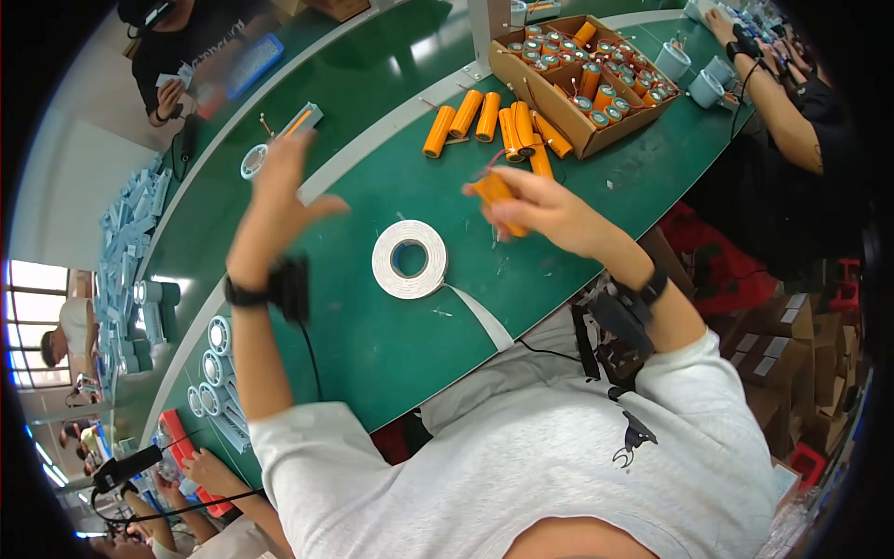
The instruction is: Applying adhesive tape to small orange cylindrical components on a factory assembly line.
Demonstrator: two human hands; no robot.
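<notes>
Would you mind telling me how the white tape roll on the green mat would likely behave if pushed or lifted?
The white tape roll lies flat on the green mat, so it would probably slide, not roll. Its loose strip trails toward the mat's edge and would likely drag, floppy. With its open core, it probably lifts lightly.

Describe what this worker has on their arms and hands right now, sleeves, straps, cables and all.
Both hands are bare, no gloves. The left hand has a black band at the wrist carrying a black boxy device, with a thin black cable trailing toward the body. The right hand has a black wrist strap with a bulkier black device below it. Short white sleeves leave the forearms uncovered.
</notes>
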